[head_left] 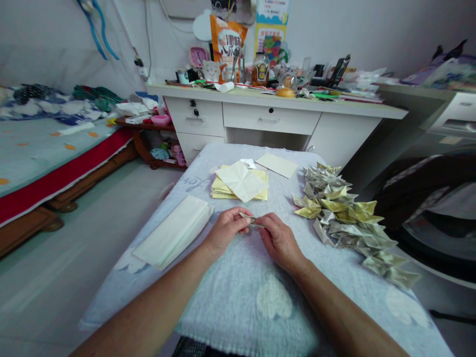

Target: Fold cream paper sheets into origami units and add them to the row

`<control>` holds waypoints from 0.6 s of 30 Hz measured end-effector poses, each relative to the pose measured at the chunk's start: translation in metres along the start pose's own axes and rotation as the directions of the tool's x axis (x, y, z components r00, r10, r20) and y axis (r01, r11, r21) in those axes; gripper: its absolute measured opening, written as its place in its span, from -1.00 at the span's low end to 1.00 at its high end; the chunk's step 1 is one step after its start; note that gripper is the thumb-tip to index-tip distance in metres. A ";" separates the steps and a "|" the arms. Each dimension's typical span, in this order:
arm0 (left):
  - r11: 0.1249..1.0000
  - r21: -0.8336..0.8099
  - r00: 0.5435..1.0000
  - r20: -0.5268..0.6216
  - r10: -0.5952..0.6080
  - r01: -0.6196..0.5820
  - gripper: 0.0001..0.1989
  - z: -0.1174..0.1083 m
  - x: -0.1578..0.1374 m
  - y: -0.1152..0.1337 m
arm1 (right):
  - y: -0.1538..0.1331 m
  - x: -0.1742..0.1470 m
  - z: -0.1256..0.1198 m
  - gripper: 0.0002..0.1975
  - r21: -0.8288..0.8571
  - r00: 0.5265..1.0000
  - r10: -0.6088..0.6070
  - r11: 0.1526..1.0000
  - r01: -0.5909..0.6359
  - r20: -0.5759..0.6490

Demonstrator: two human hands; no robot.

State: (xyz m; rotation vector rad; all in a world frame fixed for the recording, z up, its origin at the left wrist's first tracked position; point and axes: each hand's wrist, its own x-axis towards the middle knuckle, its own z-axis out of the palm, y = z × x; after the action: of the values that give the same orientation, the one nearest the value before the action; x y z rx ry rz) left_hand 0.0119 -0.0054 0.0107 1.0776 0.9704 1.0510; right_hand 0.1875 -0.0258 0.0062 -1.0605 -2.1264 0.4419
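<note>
Both hands meet over the middle of the cloth-covered table, pinching a small folded piece of paper point(253, 221) between them. My left hand point(226, 227) is closed on its left end, and my right hand point(281, 241) grips its right end. Just beyond the hands lies a stack of yellowish paper sheets point(219, 189), topped by a creased white sheet point(243, 181) turned at an angle. To the left rests a long pile of pale paper point(174, 230). On the right sits a heap of folded paper pieces point(345, 218), gold and silver, with pointed tips.
A flat cream card point(277, 164) lies at the table's far edge. Behind stands a white desk point(247, 110) crowded with a jar point(260, 69), an orange bag point(226, 47) and papers. A washing machine point(446, 148) is at the right, a bed point(48, 148) at the left.
</note>
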 end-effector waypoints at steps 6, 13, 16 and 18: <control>1.000 0.011 0.999 0.031 -0.008 0.008 -0.78 0.001 -0.001 0.004 | 0.001 -0.001 0.000 -0.80 -0.036 0.995 0.064 0.997 -0.062 0.072; 0.999 0.042 0.997 0.080 0.001 -0.005 -0.78 0.001 -0.003 0.004 | 0.001 0.000 -0.003 -0.86 -0.013 0.996 0.078 0.997 -0.078 0.032; 0.999 0.030 0.996 0.087 0.025 -0.028 -0.73 0.000 -0.003 0.002 | 0.003 0.001 -0.007 -0.83 -0.034 0.998 0.058 0.998 -0.059 -0.022; 0.999 0.024 0.995 0.095 0.037 -0.039 -0.69 -0.002 -0.003 0.000 | 0.005 0.002 -0.009 -0.82 -0.060 0.994 0.064 0.996 -0.069 -0.083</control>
State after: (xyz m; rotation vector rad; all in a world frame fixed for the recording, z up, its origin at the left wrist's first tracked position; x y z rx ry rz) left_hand 0.0094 -0.0075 0.0110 1.1605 0.8929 1.0118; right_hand 0.1966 -0.0210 0.0104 -1.1680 -2.0498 0.3596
